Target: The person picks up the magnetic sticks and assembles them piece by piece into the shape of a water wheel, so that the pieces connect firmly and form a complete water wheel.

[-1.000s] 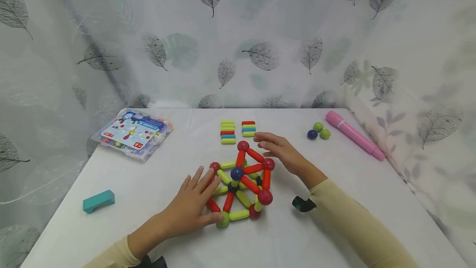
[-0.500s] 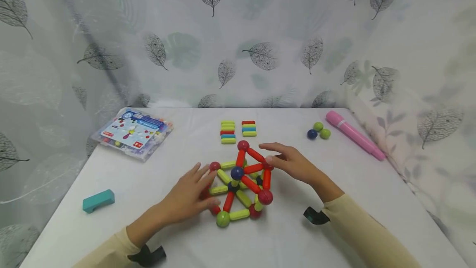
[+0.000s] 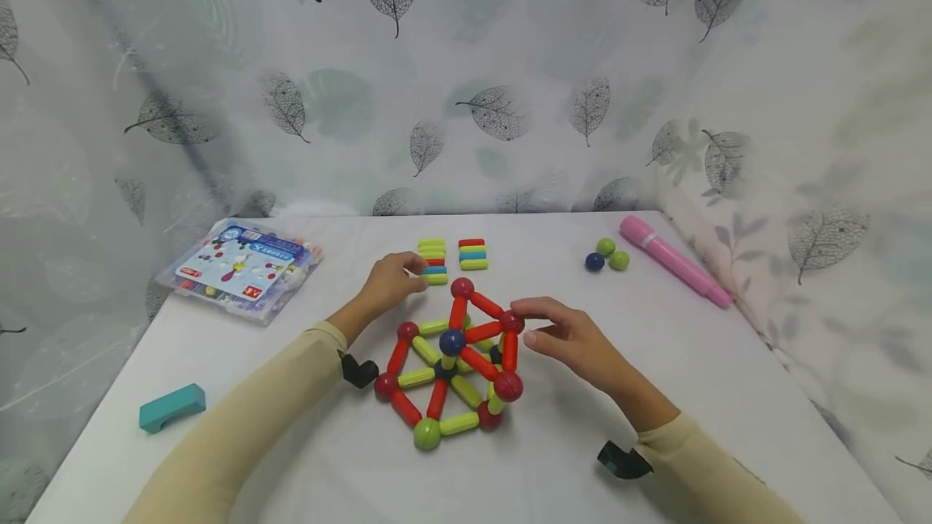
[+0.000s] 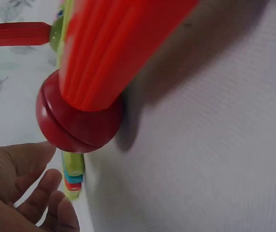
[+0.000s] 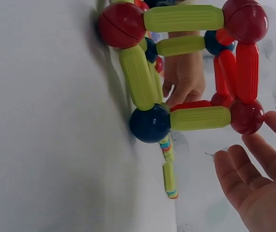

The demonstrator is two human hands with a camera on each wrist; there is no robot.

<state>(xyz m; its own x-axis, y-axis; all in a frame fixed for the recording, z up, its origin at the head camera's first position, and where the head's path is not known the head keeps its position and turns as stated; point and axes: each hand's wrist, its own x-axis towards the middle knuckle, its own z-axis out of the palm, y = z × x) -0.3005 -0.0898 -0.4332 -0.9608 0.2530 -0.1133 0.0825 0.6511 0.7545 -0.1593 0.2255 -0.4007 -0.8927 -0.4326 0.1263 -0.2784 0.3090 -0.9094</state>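
A magnetic ball-and-rod structure [image 3: 465, 391] stands mid-table, with red and yellow-green rods joining red, dark blue and green balls. A raised red part leans up on its right. Beyond it, my left hand [image 3: 387, 285] has its fingertips at the near left stack of magnetic rods [image 3: 437, 279]. The left wrist view has the thumb and loosely bent fingers [image 4: 46, 193] apart, the rods behind them. At the structure's upper right, my right hand [image 3: 575, 342] has extended fingertips against a red ball [image 3: 513, 322]. The right wrist view shows these fingertips [image 5: 272, 118] at that ball [image 5: 247, 117].
A second small stack of rods [image 3: 473, 254] lies to the right of the first. Loose green and dark blue balls [image 3: 619, 260] and a pink marker-shaped object [image 3: 677, 262] lie back right. A plastic parts case [image 3: 240, 269] is back left, a teal block [image 3: 172, 407] front left.
My left hand has left the structure's left side and moved forward to the rod stack. My right hand moved slightly back and down, fingertips now at the red ball. The structure keeps its shape.
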